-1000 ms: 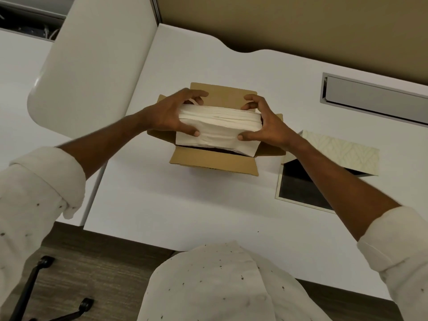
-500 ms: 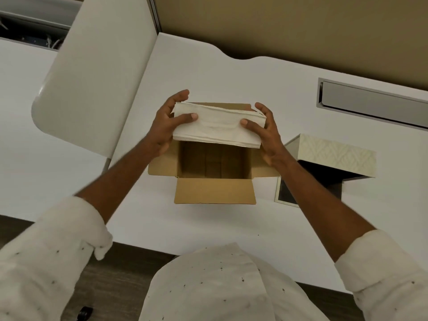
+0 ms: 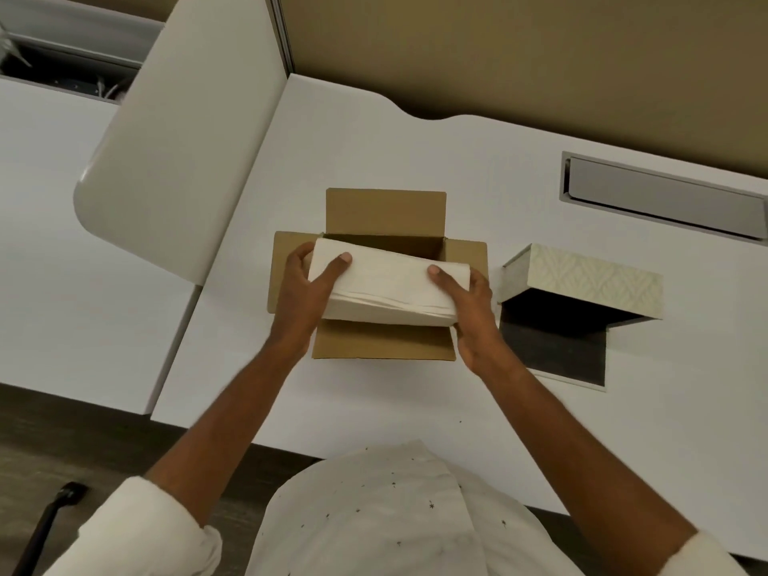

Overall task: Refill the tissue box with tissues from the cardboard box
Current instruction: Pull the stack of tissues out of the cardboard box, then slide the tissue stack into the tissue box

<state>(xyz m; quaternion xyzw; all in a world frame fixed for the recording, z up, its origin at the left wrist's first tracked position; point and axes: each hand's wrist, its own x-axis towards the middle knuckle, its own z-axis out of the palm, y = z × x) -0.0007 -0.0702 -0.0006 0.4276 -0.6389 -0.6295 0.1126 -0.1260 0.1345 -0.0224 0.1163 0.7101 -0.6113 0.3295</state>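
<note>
the thick white stack of folded tissues [image 3: 390, 286] looks like a soft brick – flat smooth top, and along the near side you can see the layered edges, a bit wavy. it's held above the open brown cardboard box [image 3: 380, 340], which sits on the white desk [image 3: 374, 139] with all four flaps folded out, and the stack tilts so its left end sits a little farther away than the right.

the left hand [image 3: 303, 297] clamps the left end: thumb [image 3: 338, 266] lying on top, the other fingers wrapped round the end and mostly hidden under it. the right hand [image 3: 471, 309] does the same at the right end – thumb [image 3: 442, 276] on top, palm against the end, fingers tucked out of sight. both hands are curled about as wide as the stack is thick, closed snug on the tissues.

just right of the cardboard box is the pale green patterned tissue box [image 3: 590, 280], dark inside, not touching the stack.
</note>
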